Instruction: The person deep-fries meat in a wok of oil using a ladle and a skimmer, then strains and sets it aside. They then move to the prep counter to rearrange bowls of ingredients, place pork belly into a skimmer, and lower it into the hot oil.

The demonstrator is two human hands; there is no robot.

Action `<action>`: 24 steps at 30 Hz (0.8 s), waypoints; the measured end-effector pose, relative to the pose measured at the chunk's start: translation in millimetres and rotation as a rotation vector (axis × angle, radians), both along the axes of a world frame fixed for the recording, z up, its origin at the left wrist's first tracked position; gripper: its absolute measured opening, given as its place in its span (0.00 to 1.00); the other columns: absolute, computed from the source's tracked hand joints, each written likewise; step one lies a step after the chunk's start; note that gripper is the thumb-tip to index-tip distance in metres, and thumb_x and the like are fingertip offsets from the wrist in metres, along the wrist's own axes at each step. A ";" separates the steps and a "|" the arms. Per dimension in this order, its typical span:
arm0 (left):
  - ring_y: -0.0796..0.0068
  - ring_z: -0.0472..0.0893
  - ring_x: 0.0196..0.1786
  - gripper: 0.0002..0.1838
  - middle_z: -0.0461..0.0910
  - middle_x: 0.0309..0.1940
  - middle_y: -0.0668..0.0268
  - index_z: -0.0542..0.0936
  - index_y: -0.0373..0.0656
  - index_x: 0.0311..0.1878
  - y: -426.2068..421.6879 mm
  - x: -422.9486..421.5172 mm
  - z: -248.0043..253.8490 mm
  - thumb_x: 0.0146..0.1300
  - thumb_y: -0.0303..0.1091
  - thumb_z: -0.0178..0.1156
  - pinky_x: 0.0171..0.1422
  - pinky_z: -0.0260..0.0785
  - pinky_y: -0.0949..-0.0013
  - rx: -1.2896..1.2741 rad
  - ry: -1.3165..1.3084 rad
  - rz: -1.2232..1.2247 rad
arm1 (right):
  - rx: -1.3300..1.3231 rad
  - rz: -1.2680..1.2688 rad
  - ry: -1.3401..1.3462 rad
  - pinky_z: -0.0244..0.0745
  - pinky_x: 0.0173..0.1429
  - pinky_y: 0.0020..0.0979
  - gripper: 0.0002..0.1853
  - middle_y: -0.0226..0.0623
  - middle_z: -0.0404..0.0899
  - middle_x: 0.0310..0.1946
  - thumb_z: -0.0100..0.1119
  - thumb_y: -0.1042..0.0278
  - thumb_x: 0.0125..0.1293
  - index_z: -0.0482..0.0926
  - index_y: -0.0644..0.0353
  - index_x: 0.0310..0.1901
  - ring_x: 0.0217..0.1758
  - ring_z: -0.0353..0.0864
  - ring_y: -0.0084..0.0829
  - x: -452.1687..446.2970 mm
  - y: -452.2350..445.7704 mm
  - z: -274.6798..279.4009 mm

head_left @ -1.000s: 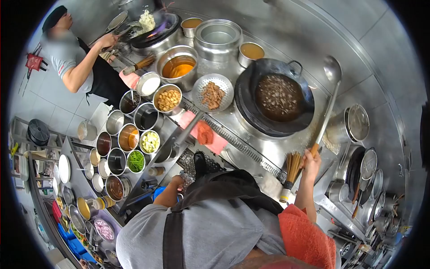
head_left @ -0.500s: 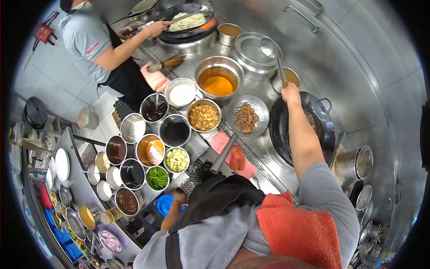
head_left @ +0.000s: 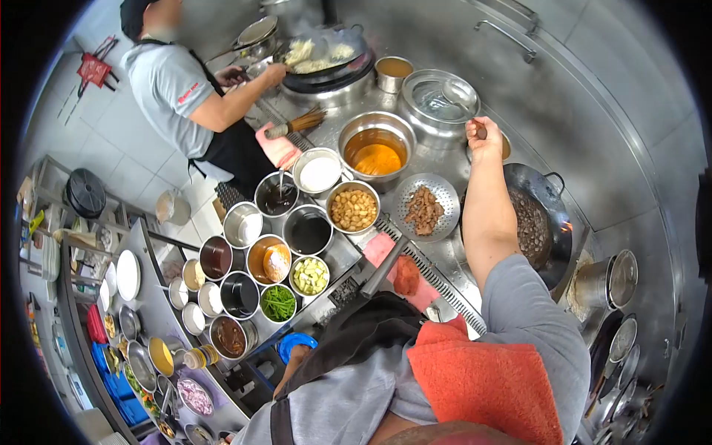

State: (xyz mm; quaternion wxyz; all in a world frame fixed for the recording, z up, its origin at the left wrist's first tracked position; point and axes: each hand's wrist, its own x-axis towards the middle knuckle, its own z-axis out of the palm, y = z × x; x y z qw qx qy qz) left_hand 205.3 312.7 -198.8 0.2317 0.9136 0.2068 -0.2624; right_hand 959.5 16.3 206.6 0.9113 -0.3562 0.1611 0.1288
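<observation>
My right hand [head_left: 483,135] is closed round the end of the ladle's handle. The ladle's bowl [head_left: 458,93] dips into a large metal pot of clear liquid [head_left: 430,102]. Beneath my right forearm, partly hidden by it, a black wok [head_left: 560,256] holds dark liquid with bits in it. My left hand [head_left: 299,351] is low by a blue container [head_left: 286,345], its fingers not clearly visible. Left of my right arm, browned meat pieces [head_left: 424,211] lie in a perforated strainer [head_left: 447,219]. A pot of orange liquid [head_left: 377,152] stands beyond it.
A co-worker [head_left: 174,96] stands at the upper left by a steaming second wok [head_left: 326,81]. Many metal containers with sauces, greens [head_left: 278,302] and chopped food fill the left. Pink cloths [head_left: 380,251] lie by the front grate; pots and strainers [head_left: 624,278] are at the right.
My right hand has carried the ladle from beside the wok up and left to the pot, and its bowl has gone down into the liquid. The co-worker's wok now steams.
</observation>
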 end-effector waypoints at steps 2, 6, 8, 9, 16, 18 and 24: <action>0.55 0.82 0.38 0.11 0.83 0.36 0.61 0.83 0.52 0.34 -1.1 10.3 6.3 0.54 0.44 0.57 0.41 0.75 0.54 0.052 -0.038 -0.060 | 0.041 -0.037 -0.024 0.67 0.18 0.26 0.04 0.46 0.70 0.20 0.53 0.80 0.53 0.67 0.67 0.28 0.19 0.72 0.35 5.6 -32.3 10.2; 0.55 0.82 0.37 0.10 0.83 0.35 0.62 0.83 0.52 0.33 -0.7 32.6 12.3 0.53 0.44 0.58 0.41 0.75 0.54 0.174 -0.131 -0.255 | 0.003 -0.170 -0.097 0.66 0.17 0.26 0.04 0.47 0.71 0.20 0.53 0.79 0.53 0.68 0.68 0.27 0.18 0.72 0.34 -16.2 -116.5 30.0; 0.55 0.82 0.36 0.09 0.83 0.35 0.62 0.83 0.52 0.33 -2.1 47.6 12.3 0.53 0.43 0.58 0.40 0.75 0.54 0.222 -0.163 -0.370 | -0.052 -0.256 -0.091 0.66 0.17 0.26 0.04 0.46 0.72 0.19 0.54 0.78 0.53 0.70 0.69 0.26 0.17 0.72 0.33 -37.8 -165.0 40.9; 0.55 0.82 0.36 0.09 0.83 0.35 0.62 0.83 0.52 0.33 -5.2 55.5 12.3 0.53 0.43 0.58 0.40 0.75 0.54 0.214 -0.150 -0.409 | -0.190 -0.240 -0.119 0.65 0.17 0.26 0.04 0.45 0.72 0.18 0.54 0.77 0.53 0.70 0.68 0.26 0.17 0.72 0.33 -50.0 -191.3 43.5; 0.55 0.82 0.37 0.11 0.83 0.32 0.59 0.83 0.52 0.32 -49.5 72.0 -5.5 0.55 0.46 0.57 0.42 0.75 0.53 0.061 -0.198 -0.488 | -0.908 -0.145 0.022 0.62 0.17 0.31 0.08 0.39 0.73 0.15 0.55 0.72 0.53 0.72 0.62 0.19 0.14 0.71 0.31 -139.6 -399.5 6.1; 0.53 0.82 0.34 0.12 0.82 0.32 0.56 0.83 0.49 0.33 -66.5 70.6 -4.2 0.56 0.46 0.57 0.41 0.77 0.56 0.037 -0.212 -0.540 | -1.198 -0.085 0.099 0.64 0.18 0.33 0.09 0.40 0.73 0.14 0.56 0.70 0.52 0.74 0.64 0.19 0.14 0.71 0.33 -179.6 -450.5 -5.8; 0.60 0.83 0.30 0.13 0.82 0.31 0.56 0.81 0.43 0.34 -109.5 83.7 -17.4 0.59 0.42 0.55 0.33 0.77 0.60 -0.045 0.105 -0.546 | -1.859 0.105 0.196 0.73 0.39 0.43 0.13 0.54 0.79 0.26 0.54 0.66 0.50 0.79 0.70 0.29 0.31 0.80 0.47 -317.8 -532.3 -31.4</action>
